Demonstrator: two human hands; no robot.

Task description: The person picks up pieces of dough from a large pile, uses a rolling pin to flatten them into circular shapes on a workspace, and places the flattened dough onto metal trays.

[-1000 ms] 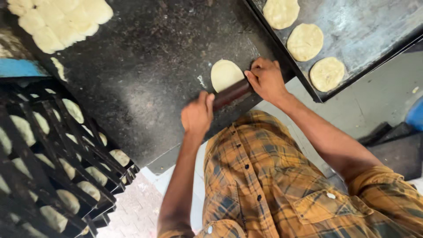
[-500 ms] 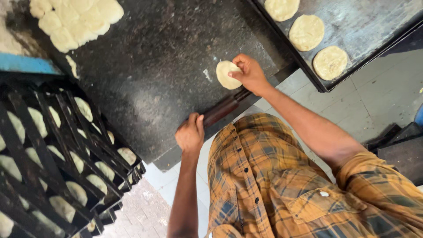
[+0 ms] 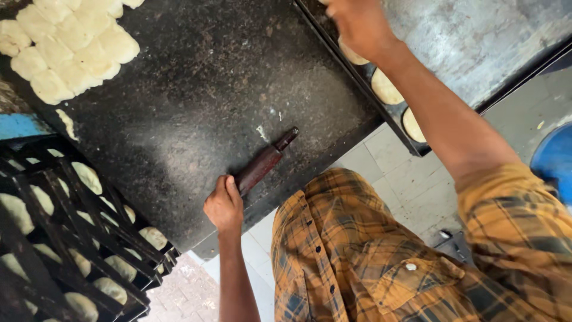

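Right hand (image 3: pixel 357 24) moved to tray (image 3: pixel 476 48); left grip (image 3: pixel 224 206) holds rolling pin (image 3: pixel 262 164).

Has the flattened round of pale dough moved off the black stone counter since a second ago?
Yes. The dough round no longer lies by the dark wooden rolling pin; the right hand is over the metal tray, beside the counter.

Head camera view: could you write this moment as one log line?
left hand: grips rolling pin on dark counter | right hand: over baking tray, contents hidden | dough balls: counter corner
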